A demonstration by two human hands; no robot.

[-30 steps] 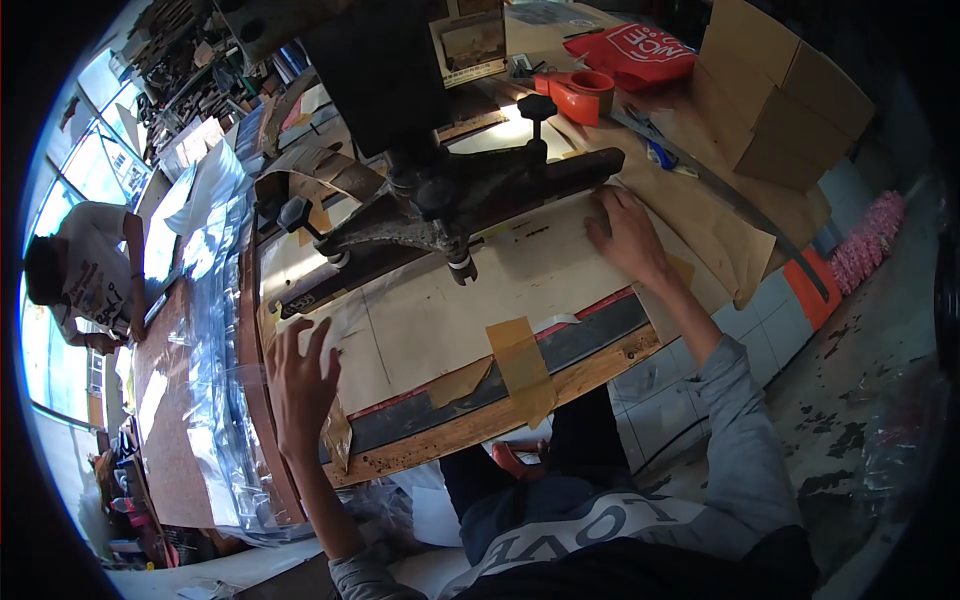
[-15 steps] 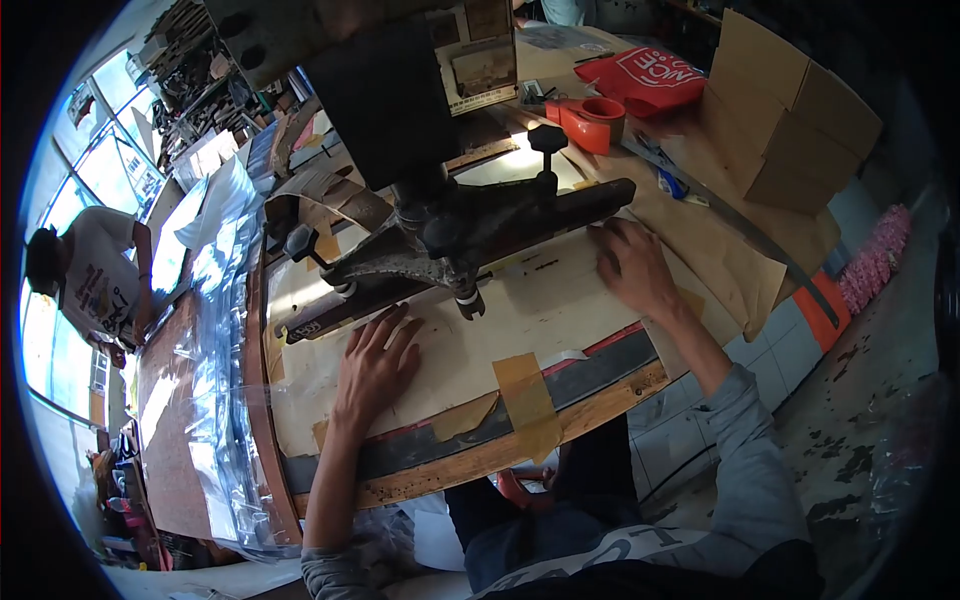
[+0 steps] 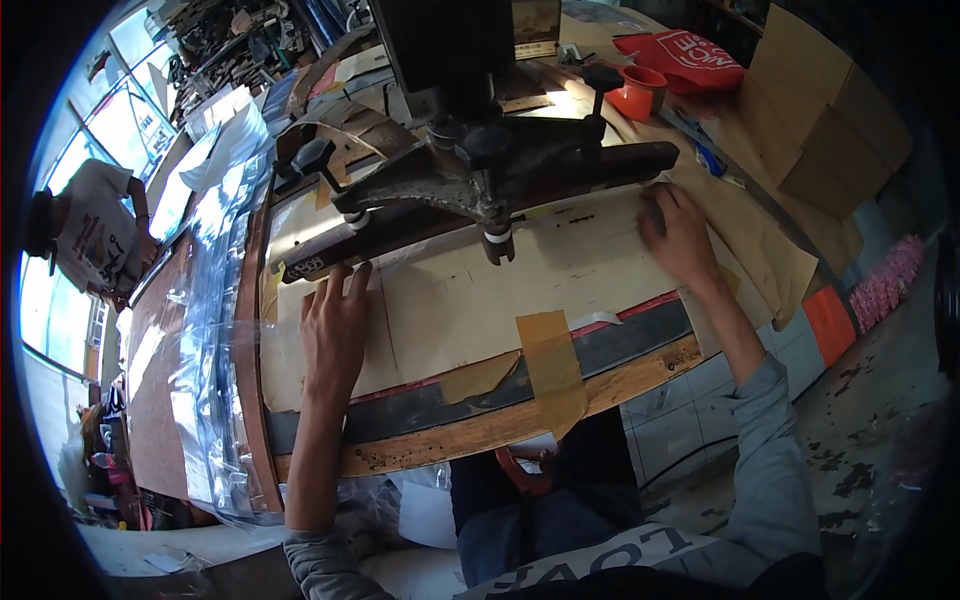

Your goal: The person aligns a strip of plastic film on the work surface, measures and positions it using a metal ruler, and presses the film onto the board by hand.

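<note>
My left hand lies on a pale sheet with fingers apart, its fingertips close to the left end of a dark metal clamp bar. My right hand rests near the bar's right end, fingers bent and apart, touching the sheet's far right side. Between the hands, a black press-like head stands over the sheet, with a small forked tip pointing down. Thin dark lines mark the sheet. Brown tape crosses its near edge onto a wooden strip.
Brown paper and a blue-handled cutter lie at the right, near an orange tape roll, a red bag and a cardboard box. Clear plastic sheeting covers the left side. Another person works at far left.
My left hand has slid left across the sheet, uncovering a long thin line. My right hand stays near the bar's right end. The view has shifted, so the bench appears higher.
</note>
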